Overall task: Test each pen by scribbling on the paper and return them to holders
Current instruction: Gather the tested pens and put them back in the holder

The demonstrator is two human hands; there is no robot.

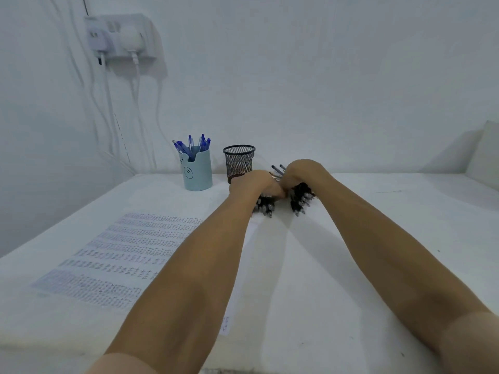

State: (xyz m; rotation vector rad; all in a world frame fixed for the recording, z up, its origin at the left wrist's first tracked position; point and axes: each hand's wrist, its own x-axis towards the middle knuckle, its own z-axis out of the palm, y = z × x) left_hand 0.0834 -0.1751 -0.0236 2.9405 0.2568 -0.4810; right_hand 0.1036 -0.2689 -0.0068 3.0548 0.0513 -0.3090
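The left hand (256, 184) and right hand (299, 175) each curl round a bunch of black pens (300, 199). The pens point back toward the person. The black mesh holder (239, 160) stands just behind the left fingers. The paper (121, 252) lies nearer, to the left, with bare table between.

Lost the fingers of the left hand (253, 182) and right hand (299, 174) behind the hands' backs, among the black pens (301, 198). Lost the mesh holder (239, 157) base behind the left hand. Found the paper (121, 252) marks too blurred to read.
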